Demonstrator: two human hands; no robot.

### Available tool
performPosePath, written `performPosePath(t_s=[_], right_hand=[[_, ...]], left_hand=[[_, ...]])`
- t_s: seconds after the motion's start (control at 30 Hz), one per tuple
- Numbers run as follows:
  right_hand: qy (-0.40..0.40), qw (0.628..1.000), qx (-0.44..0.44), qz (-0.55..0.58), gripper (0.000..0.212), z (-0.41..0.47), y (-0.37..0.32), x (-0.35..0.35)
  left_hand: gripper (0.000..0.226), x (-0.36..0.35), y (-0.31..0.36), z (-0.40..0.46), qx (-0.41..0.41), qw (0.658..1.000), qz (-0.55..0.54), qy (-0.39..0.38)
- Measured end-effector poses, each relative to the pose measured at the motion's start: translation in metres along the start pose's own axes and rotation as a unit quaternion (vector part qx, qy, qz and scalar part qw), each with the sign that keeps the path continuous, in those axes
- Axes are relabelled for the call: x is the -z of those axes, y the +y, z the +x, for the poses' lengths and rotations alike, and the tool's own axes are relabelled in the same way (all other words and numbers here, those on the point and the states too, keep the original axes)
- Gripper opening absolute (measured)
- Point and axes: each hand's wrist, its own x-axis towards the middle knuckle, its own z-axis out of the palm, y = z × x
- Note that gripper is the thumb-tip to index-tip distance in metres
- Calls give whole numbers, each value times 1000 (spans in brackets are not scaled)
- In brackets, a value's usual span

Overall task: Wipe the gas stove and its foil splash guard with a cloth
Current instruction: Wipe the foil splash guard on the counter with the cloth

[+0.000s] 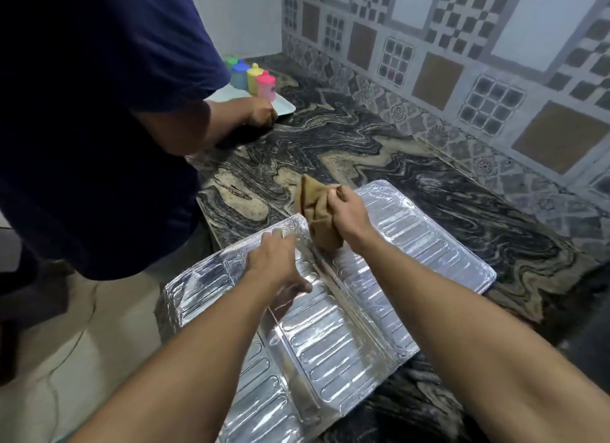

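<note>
The foil splash guard (346,327), a shiny ribbed panel set, lies partly unfolded on the marbled counter and hangs over its front edge. My left hand (275,261) presses flat on the left panel near its top edge, fingers spread. My right hand (346,211) is shut on a bunched brown cloth (317,211), which touches the foil at the fold between two panels. No gas stove shows in this view.
Another person in a dark blue shirt (99,112) stands at the left, with a hand (262,112) resting on the counter (363,145). Behind it a white tray (284,107) carries several coloured cups (265,84). A patterned tiled wall (462,63) runs along the back.
</note>
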Motion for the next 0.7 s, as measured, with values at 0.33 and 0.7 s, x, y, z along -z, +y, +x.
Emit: performPosePath(t_s=[0.33,0.7], right_hand=[[118,852,50,-508,56,-4,29,45],[-245,787,267,-498,70,-1,64,23]], left_hand=[[102,4,3,2,15,999,-21,-26],[93,9,8,9,32,997,33,-54]])
